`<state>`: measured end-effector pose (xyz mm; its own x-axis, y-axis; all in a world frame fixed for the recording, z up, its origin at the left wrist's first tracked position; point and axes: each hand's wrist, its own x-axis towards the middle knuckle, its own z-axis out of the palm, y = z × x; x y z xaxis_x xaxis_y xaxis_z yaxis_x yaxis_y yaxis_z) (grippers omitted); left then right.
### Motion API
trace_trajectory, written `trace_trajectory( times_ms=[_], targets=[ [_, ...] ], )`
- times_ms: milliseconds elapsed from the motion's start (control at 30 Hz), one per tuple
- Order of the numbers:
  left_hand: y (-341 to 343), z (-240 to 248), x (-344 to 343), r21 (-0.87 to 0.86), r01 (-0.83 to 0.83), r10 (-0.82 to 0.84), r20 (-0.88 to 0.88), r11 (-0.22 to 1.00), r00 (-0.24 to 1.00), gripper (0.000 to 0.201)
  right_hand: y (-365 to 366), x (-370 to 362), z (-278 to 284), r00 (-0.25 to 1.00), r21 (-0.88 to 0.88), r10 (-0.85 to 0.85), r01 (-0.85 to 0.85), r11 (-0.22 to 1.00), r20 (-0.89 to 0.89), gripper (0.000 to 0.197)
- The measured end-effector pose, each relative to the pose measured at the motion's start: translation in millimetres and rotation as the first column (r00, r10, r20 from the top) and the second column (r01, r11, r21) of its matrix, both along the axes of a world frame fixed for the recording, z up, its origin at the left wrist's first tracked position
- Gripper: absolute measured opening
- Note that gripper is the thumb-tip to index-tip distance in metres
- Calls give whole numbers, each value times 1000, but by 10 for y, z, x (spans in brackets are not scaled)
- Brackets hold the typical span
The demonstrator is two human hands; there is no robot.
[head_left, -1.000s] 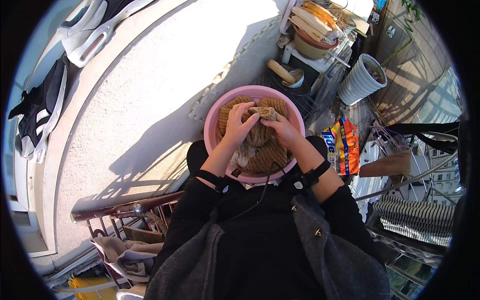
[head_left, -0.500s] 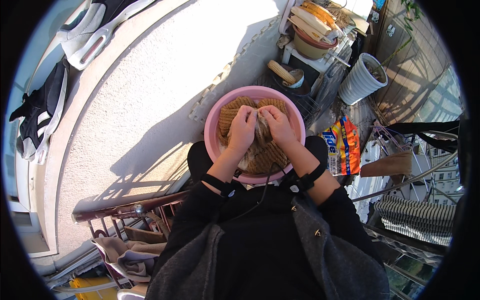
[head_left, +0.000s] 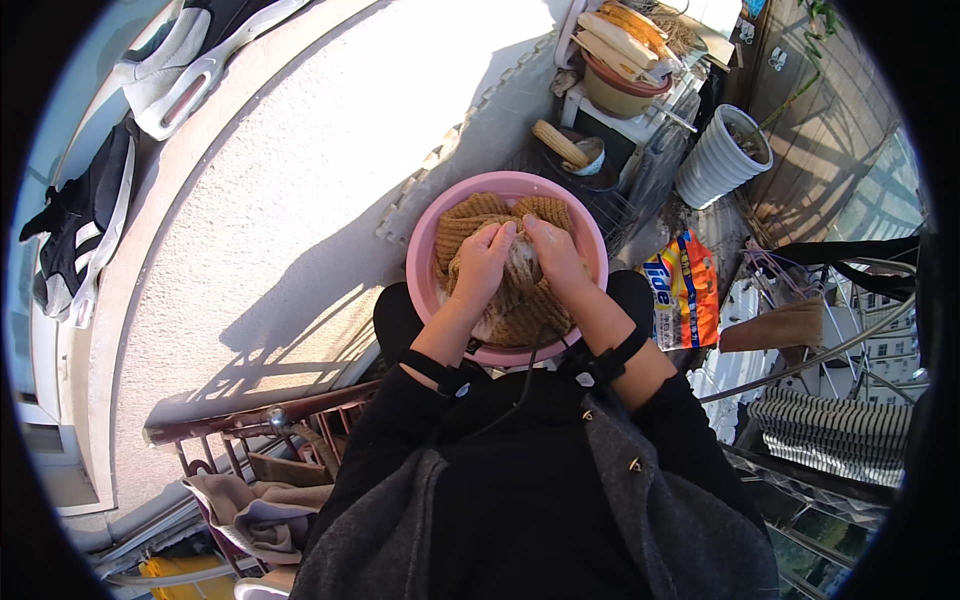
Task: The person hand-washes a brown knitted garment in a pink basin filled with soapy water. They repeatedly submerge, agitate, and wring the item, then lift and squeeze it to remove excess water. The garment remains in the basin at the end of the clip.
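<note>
A soaked brown ribbed knit garment (head_left: 547, 208) fills a round pink basin (head_left: 424, 240) between my knees. Its exact kind does not show. Over the middle of the basin, my left hand (head_left: 482, 268) grips a fold of the knit with the thumb and fingers pressed together. Close beside it on the right, my right hand (head_left: 555, 256) pinches the same bunched, paler stretch of fabric. Whitish suds or wet patches show on the knit between and below the hands. Both sets of fingertips are partly covered by the cloth.
A detergent bag (head_left: 690, 290), orange and yellow, stands right of the basin. Beyond it are a white ribbed plant pot (head_left: 722, 160), a dark bowl (head_left: 580, 165) with a corn cob, and a bowl of husks (head_left: 622, 88). A dark red railing (head_left: 250, 422) is at lower left.
My hands have shifted slightly apart and turned a little. The gathered knit between them hangs differently, with more of a pale patch showing. The basin stays in place between my knees.
</note>
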<state>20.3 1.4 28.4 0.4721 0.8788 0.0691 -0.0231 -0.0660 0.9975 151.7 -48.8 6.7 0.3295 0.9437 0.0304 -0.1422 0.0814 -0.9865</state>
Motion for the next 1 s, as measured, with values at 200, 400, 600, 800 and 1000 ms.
trace_trajectory(
  times_ms=[200, 400, 600, 800, 1000],
  targets=[
    [117, -159, -115, -463, -33, 224, 364, 885, 904, 22, -62, 7, 121, 800, -158, -18, -96, 983, -599, 28],
    [139, -202, -157, -442, 32, 186, 440, 896, 879, 20, -155, 21, 148, 939, -92, 88, -125, 988, -331, 19],
    [-58, -90, -54, -103, 208, -190, 163, 973, 968, 39, -106, 32, 72, 957, 83, -24, 0, 997, 288, 22],
    [139, -198, -225, -508, 219, 59, 474, 833, 879, 27, -104, 22, 101, 1000, -10, -15, 16, 1000, 7, 33],
    [103, -211, -200, -445, 33, 156, 380, 895, 912, 23, -142, -165, 176, 937, 94, -183, 162, 982, 299, 33]
  ],
)
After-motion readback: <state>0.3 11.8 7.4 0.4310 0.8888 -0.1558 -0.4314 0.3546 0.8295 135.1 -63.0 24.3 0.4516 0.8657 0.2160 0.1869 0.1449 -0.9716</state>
